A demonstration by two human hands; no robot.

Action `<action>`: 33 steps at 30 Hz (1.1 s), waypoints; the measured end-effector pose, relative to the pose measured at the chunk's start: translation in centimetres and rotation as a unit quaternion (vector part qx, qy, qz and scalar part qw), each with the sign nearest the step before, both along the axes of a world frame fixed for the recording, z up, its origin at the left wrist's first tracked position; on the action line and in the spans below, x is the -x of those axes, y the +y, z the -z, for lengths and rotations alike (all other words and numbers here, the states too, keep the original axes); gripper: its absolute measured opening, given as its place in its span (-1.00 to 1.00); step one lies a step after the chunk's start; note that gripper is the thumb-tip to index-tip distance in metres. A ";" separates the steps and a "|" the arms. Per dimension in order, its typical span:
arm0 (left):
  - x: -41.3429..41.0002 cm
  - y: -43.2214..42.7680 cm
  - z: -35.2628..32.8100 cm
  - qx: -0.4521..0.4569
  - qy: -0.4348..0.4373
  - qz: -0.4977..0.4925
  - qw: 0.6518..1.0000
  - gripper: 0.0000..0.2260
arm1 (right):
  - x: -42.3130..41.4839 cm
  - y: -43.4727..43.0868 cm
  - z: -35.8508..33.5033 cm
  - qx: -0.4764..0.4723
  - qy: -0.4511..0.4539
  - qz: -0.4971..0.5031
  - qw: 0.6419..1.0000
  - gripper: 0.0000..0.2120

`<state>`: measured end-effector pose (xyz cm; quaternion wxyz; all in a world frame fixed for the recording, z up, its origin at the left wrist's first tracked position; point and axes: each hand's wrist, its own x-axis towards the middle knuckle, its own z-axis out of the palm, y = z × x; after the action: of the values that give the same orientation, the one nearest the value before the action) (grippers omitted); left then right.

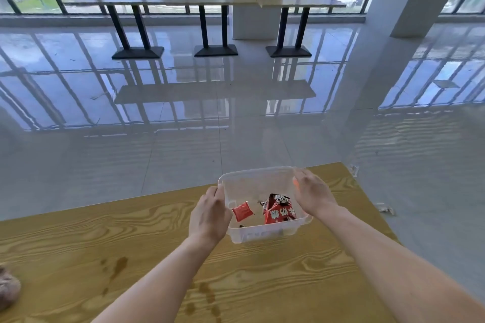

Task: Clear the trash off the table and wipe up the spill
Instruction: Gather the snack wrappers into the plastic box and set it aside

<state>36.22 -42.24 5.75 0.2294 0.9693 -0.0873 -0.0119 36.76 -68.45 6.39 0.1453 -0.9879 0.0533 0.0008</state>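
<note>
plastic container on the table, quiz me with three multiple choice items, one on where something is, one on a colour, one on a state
1. Where are the red snack wrappers?
A. inside the clear plastic container
B. under a cloth
C. on the window counter

2. What colour is the spill on the wooden table?
A. blue
B. brown
C. white

3. What are the left hand and right hand doing?
A. lying flat on the table
B. one holding a cloth
C. both holding the container's sides

Answers:
1 A: the wrappers lie on the container's bottom.
2 B: the blotches on the wood are brown.
3 C: one hand is on each side wall.
</note>
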 end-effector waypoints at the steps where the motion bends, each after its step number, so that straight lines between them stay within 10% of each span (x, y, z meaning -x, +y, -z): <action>1: -0.6 -0.6 0.1 -0.002 -0.001 0.002 1.000 -0.55 | -0.5 -0.5 0.1 0.003 0.002 0.002 1.000 -0.54; 33: 2.0 7.5 -0.1 -0.104 -0.093 0.011 0.990 -0.39 | -0.9 7.1 -1.3 -0.013 -0.034 -0.064 0.997 -0.54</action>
<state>34.19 -34.78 5.81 0.1179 0.9839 -0.1170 0.0664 37.61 -61.36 7.69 0.1598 -0.9868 -0.0147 -0.0226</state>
